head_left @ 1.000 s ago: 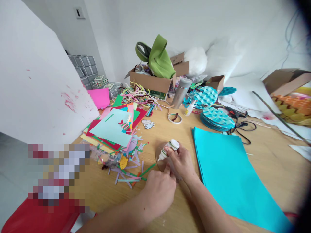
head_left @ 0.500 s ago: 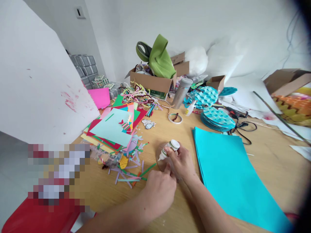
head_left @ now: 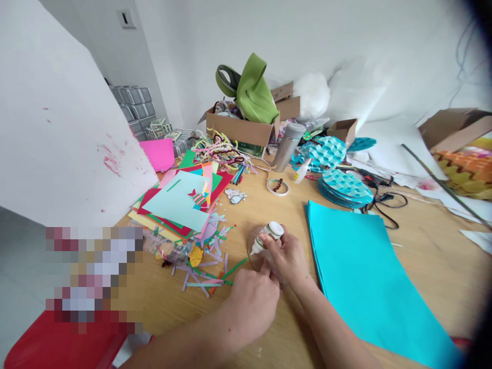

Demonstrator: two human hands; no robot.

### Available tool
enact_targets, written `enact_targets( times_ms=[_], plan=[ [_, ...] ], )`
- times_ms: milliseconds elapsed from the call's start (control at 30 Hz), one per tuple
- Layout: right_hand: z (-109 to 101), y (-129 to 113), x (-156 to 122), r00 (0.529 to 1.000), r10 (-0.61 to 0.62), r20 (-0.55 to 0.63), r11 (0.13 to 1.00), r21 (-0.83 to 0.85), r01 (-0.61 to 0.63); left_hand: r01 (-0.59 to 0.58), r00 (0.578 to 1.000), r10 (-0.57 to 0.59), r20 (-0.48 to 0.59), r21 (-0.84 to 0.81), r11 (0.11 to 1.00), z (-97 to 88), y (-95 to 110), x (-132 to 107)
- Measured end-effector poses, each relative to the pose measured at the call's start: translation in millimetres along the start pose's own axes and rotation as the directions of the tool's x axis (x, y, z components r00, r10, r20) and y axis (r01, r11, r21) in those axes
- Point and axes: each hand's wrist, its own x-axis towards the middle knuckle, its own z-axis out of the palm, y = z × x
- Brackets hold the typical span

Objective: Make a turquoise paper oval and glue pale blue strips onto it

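My right hand [head_left: 290, 256] is closed around a white glue bottle [head_left: 273, 230], tilted with its nozzle down to the left. Beneath the nozzle is a clear, round plastic-looking disc [head_left: 252, 240], partly covered by both hands. My left hand [head_left: 255, 294] is at its near edge, fingers mostly curled, with the index finger pressed on the disc; the thumb is hidden. To the left lie loose paper strips [head_left: 205, 265] and a yellow fish-like cutout [head_left: 196, 255]. A stack of turquoise sheets [head_left: 357, 261] lies right of my right hand.
Coloured paper sheets [head_left: 177, 202] are piled at the left. Behind stand a steel flask [head_left: 286, 148], a white ring [head_left: 277, 187], a second glue bottle [head_left: 302, 171] and a cardboard box [head_left: 238, 128]. Turquoise woven discs [head_left: 344, 187] and black cables [head_left: 384, 205] lie at the back right.
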Motion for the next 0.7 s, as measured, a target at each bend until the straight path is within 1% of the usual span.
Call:
enact_targets(
  times_ms=[200, 400, 700],
  plan=[
    [-0.5, -1.1, 0.2, 1.000, -0.018, 0.002, 1.000, -0.002, 0.018, -0.008, 1.000, 0.008, 0.006, -0.007, 1.000, 1.7, -0.2, 0.7],
    [0.5, 1.1, -0.6, 1.000, -0.007, 0.005, 1.000, -0.025, 0.007, -0.001, 1.000, 0.001, -0.002, -0.005, 1.000, 4.0, -0.7, -0.1],
    [1.7, 1.4, -1.8, 0.999, -0.027, -0.020, 0.997, -0.070, 0.026, 0.011, 1.000, -0.011, 0.001, -0.017, 1.000, 4.1, -0.8, 0.7]
  ],
)
